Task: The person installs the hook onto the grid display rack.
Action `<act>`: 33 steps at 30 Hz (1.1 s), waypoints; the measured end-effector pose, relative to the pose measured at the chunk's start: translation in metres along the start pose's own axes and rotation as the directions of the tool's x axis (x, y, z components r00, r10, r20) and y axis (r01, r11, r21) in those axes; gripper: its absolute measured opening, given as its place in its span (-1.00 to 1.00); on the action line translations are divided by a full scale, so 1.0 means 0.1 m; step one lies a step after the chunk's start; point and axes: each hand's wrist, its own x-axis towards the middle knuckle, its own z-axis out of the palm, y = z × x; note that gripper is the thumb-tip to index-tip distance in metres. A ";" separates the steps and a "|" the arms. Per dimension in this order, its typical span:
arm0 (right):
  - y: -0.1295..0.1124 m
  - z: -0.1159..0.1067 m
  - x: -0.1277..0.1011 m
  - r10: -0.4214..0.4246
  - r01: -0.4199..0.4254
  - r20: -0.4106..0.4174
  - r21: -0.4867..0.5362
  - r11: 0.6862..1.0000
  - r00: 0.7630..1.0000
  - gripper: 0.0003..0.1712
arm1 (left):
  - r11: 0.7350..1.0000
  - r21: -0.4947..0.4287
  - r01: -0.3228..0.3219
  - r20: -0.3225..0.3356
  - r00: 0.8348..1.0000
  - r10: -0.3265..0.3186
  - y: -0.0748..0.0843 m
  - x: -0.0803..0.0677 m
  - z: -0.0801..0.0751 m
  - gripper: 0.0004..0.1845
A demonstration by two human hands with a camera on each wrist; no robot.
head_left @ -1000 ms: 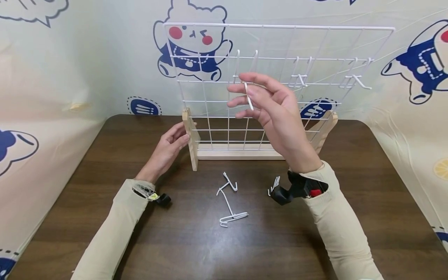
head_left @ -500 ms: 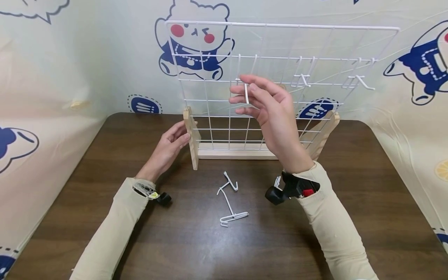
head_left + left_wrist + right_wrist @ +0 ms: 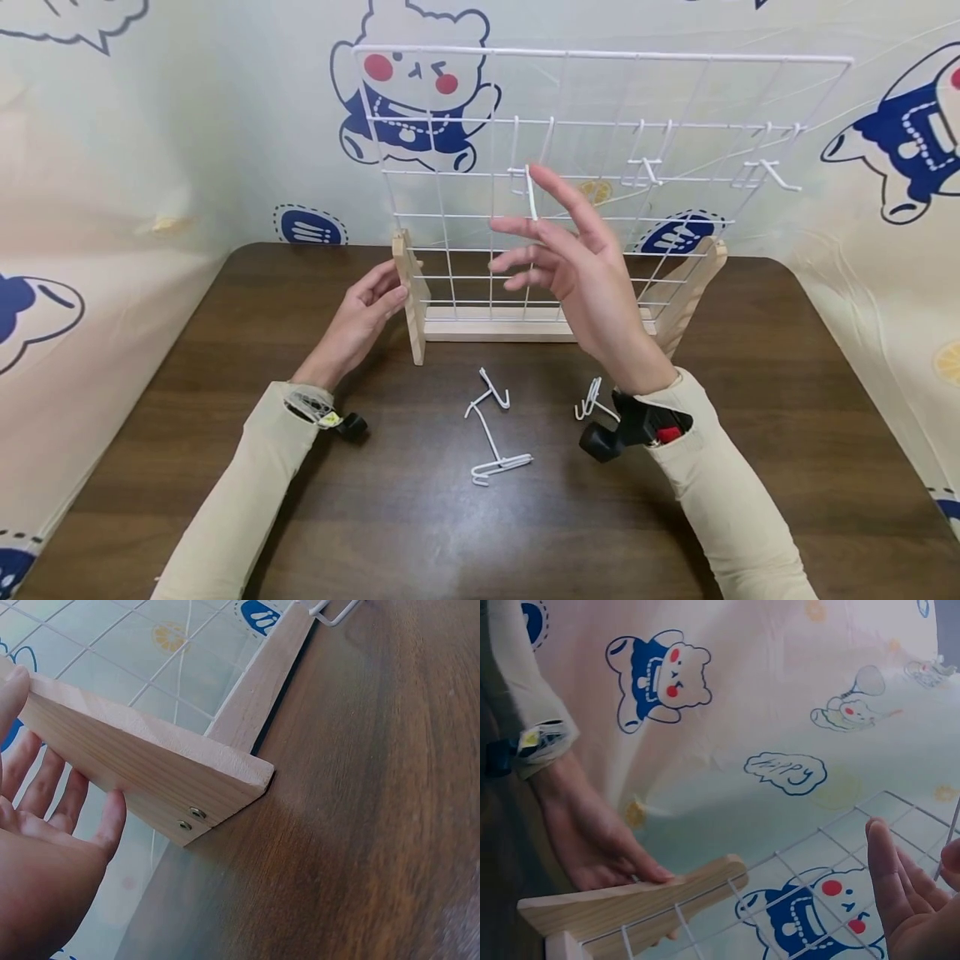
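A white wire grid panel (image 3: 600, 57) stands upright in a wooden stand (image 3: 495, 325) at the back of the dark table. My left hand (image 3: 366, 310) rests with straight fingers against the stand's left wooden foot (image 3: 150, 772). My right hand (image 3: 561, 243) is raised in front of the grid with its fingers spread and holds nothing. Its index fingertip is beside a white hook (image 3: 529, 190) that hangs on the grid. In the right wrist view the right hand's fingers (image 3: 900, 900) are loose, beside a thin white wire (image 3: 949, 840).
Two more hooks (image 3: 647, 171) (image 3: 772, 172) hang on the grid's right side. Loose white hooks lie on the table (image 3: 225, 350) in front of the stand: one (image 3: 492, 392), a longer one (image 3: 497, 462) and another (image 3: 591, 400) near my right wrist. Cartoon-print sheets surround the table.
My right hand has let go of the hook, spread its fingers and dropped a little; the hook stays on the grid. My left hand has not moved.
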 end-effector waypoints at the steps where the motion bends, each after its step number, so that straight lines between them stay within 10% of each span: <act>1: 0.01 -0.01 -0.03 0.005 -0.005 0.009 -0.004 1.000 1.000 -0.45 | 1.000 -0.002 0.000 -0.004 1.000 0.000 -0.01 0.00 0.00 -0.47; 33: 0.12 -0.30 -0.55 0.161 -0.161 -0.014 -0.132 0.978 0.987 -0.52 | 0.999 0.040 0.003 0.018 1.000 -0.003 0.00 -0.01 0.01 -0.49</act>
